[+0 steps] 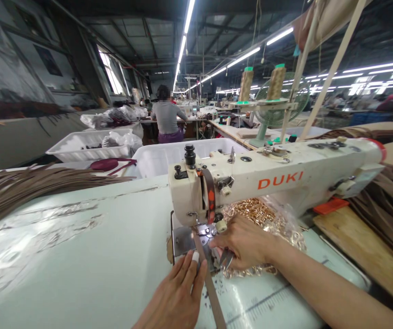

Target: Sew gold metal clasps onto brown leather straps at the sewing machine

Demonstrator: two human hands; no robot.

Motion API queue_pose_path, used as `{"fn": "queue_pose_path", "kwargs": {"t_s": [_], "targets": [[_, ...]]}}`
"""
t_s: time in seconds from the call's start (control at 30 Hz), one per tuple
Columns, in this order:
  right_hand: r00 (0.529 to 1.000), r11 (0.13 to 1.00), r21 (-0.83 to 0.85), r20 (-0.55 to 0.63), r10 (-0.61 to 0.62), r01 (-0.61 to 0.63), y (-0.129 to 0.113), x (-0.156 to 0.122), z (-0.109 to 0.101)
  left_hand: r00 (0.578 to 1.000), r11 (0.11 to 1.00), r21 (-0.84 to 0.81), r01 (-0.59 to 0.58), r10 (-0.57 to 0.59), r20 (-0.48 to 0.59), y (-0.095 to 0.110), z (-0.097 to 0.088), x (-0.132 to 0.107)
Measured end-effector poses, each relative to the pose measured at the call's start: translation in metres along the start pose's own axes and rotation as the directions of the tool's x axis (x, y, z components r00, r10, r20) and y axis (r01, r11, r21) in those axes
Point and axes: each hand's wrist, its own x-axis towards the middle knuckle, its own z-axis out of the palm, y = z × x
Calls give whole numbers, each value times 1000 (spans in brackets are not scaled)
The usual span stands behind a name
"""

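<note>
A narrow brown strap (pixel 213 299) runs from the table's front up under the presser foot of a cream sewing machine (pixel 237 180). My left hand (pixel 179 292) lies with fingers stretched out flat against the strap's left side, and one finger wears a white wrap. Beside the needle plate (pixel 184 240), my right hand (pixel 242 242) is curled around small metal thread snips (pixel 227 259). Its thumb and forefinger reach toward the presser foot, just right of the strap. Whether those fingertips touch the strap cannot be made out. Behind this hand, gold-coloured metal rings (pixel 256 210) spill from a clear plastic bag (pixel 292 230).
Brown strips are heaped at the left (pixel 45 183) and right (pixel 388 201). White bins (pixel 148 160) stand beyond the table. Two thread cones (pixel 246 84) sit on a stand near a green fan (pixel 263 121). A person (pixel 167 116) sits ahead, back turned.
</note>
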Motion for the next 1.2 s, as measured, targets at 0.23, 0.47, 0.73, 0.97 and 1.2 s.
{"fn": "queue_pose_path", "kwargs": {"t_s": [0.23, 0.47, 0.73, 0.97, 1.2], "targets": [[1000, 1000, -9, 29, 7, -7, 2, 1, 4, 992, 998, -20, -55, 52, -116, -6, 12, 1], [1000, 1000, 6, -6, -12, 12, 2, 1, 4, 977, 997, 41, -72, 79, -198, 0, -17, -11], [999, 999, -15, 10, -30, 30, 4, 1, 9, 919, 982, 164, -97, 152, -365, -1, -12, -13], [998, 999, 25, 63, -32, 30, 2, 2, 6, 916, 990, 112, -82, 120, -383, -5, -2, -6], [996, 999, 36, 83, -37, 34, -1, 3, 3, 815, 989, 78, -124, 146, -561, -11, 19, 5]]}}
